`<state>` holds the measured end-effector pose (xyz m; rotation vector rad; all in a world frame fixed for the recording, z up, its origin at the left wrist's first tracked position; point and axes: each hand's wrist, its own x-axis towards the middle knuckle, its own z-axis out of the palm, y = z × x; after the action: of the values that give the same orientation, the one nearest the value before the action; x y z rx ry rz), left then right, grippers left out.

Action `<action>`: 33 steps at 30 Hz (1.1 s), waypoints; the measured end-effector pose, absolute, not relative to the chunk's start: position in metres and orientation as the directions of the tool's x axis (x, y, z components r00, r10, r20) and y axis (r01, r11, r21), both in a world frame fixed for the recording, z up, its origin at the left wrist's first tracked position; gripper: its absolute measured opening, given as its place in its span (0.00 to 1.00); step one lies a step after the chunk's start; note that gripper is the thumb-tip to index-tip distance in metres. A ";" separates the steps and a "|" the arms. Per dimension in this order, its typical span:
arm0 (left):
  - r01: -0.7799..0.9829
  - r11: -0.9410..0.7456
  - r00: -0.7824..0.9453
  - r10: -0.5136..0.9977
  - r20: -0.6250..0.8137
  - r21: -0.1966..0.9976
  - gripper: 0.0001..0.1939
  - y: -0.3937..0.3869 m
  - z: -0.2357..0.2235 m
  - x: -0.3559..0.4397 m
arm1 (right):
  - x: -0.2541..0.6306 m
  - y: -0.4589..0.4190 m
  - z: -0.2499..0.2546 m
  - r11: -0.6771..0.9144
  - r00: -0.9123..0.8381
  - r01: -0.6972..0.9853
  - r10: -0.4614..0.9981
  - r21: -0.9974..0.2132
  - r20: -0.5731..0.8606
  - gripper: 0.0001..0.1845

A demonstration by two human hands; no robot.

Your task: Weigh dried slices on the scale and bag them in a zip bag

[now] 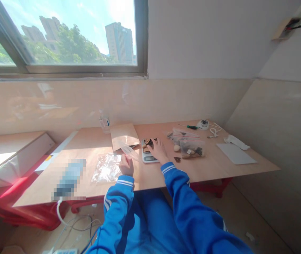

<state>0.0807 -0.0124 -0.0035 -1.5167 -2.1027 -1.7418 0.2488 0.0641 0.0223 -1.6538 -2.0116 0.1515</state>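
Your left hand is closed on a clear bag. Your right hand bends over brown bits on the scale; I cannot tell how open it is or if it grips any.

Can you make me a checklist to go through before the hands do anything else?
1. Left hand has a grip on the clear bag: ok.
2. Scale stands fully on the table: ok.
3. Right hand is away from the scale: not ok, its fingers reach over the brown pieces there.
4. No loose piece on the table: not ok, a dark piece lies right of the scale.
5. Scale's number: cannot tell, too small.
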 end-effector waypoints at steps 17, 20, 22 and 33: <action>0.504 -0.201 -0.575 0.648 0.500 0.840 0.10 -0.011 -0.002 0.083 | 0.248 0.075 0.025 0.247 -0.170 0.942 0.935 -0.228 0.313 0.17; 0.488 -0.207 -0.562 0.669 0.486 0.848 0.13 -0.010 0.005 0.084 | 0.249 0.078 0.024 0.273 -0.183 0.931 0.924 -0.244 0.334 0.13; 0.470 -0.205 -0.563 0.680 0.470 0.858 0.14 -0.011 0.015 0.088 | 0.249 0.079 0.025 0.291 -0.188 0.919 0.916 -0.266 0.354 0.12; 0.225 -0.076 -0.643 0.737 0.207 0.971 0.09 -0.017 0.064 0.107 | 0.254 0.078 0.048 0.320 -0.057 0.774 0.895 -0.547 0.442 0.12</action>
<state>0.1068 -0.0168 0.0643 -1.3438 -2.3518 -2.2935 0.2542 0.0779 0.0476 -1.4808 -1.8525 0.2100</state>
